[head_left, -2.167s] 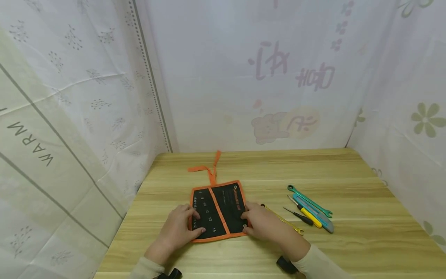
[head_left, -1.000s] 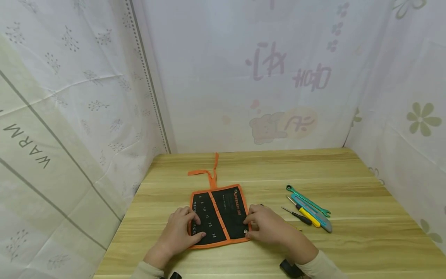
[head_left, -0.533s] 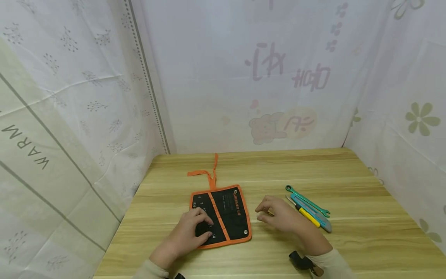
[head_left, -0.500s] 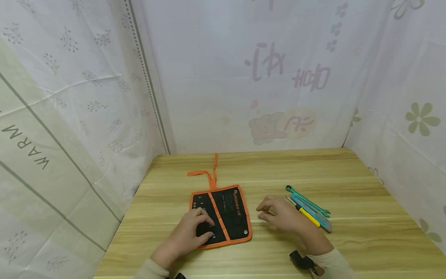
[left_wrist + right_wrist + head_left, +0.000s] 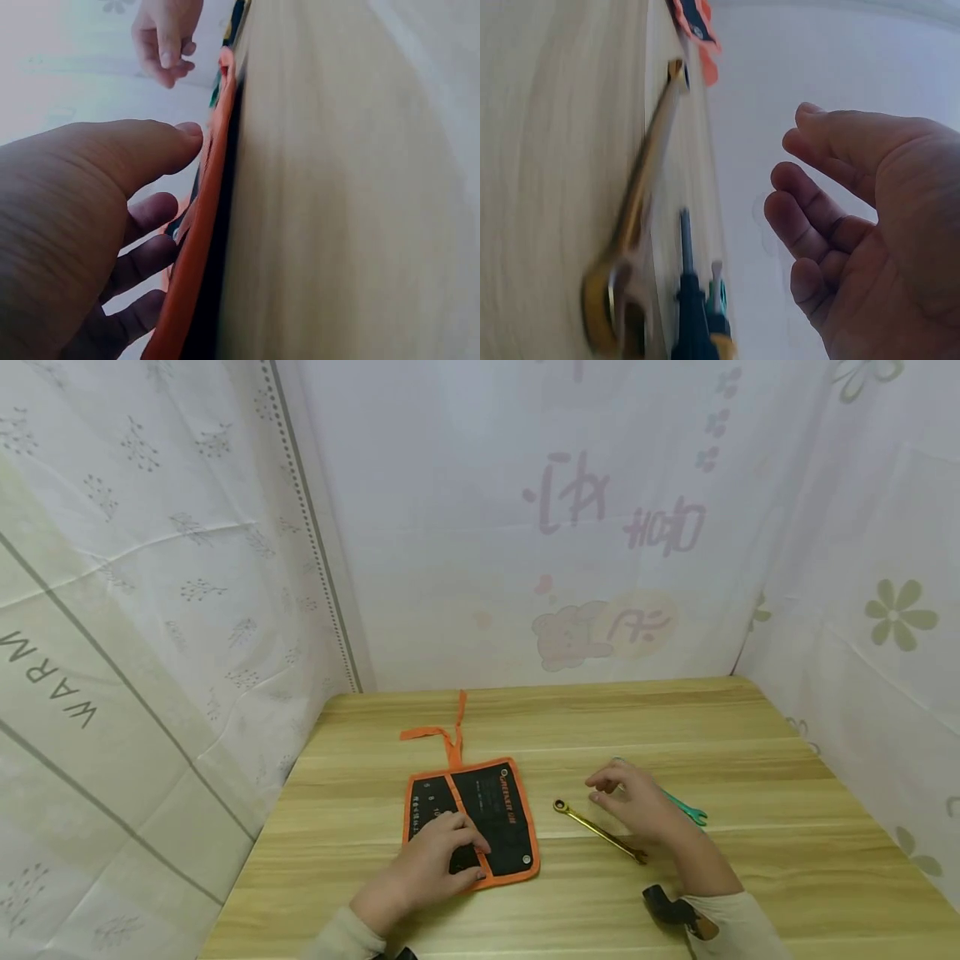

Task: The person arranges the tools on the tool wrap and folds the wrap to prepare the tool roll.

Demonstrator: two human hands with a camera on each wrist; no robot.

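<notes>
A black tool pouch with orange trim [image 5: 491,814] lies flat on the table, its printed numbers partly covered. My left hand [image 5: 431,864] is over its lower middle, fingers loosely bent; in the left wrist view the thumb is beside the orange edge [image 5: 196,240]. My right hand [image 5: 641,806] hovers over the tools at the right, holding nothing, its fingers relaxed. Just left of it lies a gold ratchet wrench [image 5: 600,833]. One end of a green wrench [image 5: 693,814] sticks out behind the right hand. A dark-handled screwdriver [image 5: 691,315] shows in the right wrist view.
Orange tie straps [image 5: 453,747] stretch from the pouch toward the back of the table. The wooden tabletop [image 5: 360,743] is bounded by printed cloth at the back [image 5: 450,568] and both sides. In the head view, the right hand and forearm hide the other tools.
My right hand has left the pouch's right edge and moved right over the tools, uncovering the gold wrench. My left hand has slid rightward across the pouch.
</notes>
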